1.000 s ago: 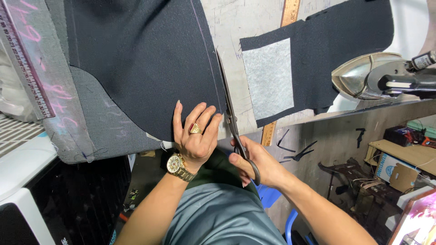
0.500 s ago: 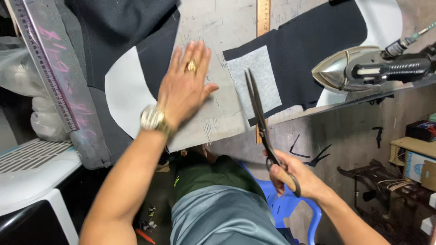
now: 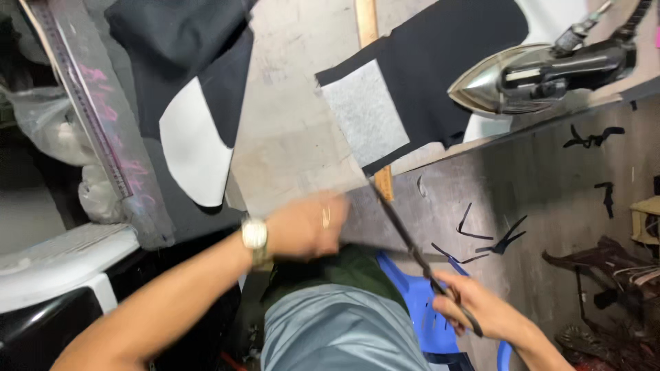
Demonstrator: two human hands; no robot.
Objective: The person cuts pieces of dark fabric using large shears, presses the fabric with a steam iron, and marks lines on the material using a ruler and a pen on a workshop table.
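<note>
A worn, pale worktable (image 3: 295,130) fills the upper half of my view, its edge running diagonally down toward four o'clock, with a dusty concrete floor (image 3: 550,178) below it on the right, littered with dark fabric scraps (image 3: 481,237).

My left hand (image 3: 306,225) sits at the near edge of the table, about six o'clock from the table's middle. It is blurred, so I cannot tell whether my fingers are spread or curled, or whether they hold anything; a ring shows on one finger, and a wristwatch (image 3: 255,235) is on my wrist.

My right hand (image 3: 474,309) is off the table at about five o'clock, over the blue plastic chair (image 3: 412,302). My fingers are wrapped through the handles of long tailor's scissors (image 3: 412,251), whose blades look closed and point up toward eleven o'clock, the tip just under the table edge.

At one o'clock from the scissor tip lies a black fabric piece (image 3: 447,75) with a grey interfacing patch (image 3: 364,113) on it, over a wooden ruler (image 3: 368,41). At ten o'clock a second black fabric piece (image 3: 185,41) with a white curved piece (image 3: 196,148) rests beside a long metal ruler (image 3: 86,103). A steam iron (image 3: 543,69) stands at two o'clock.
</note>
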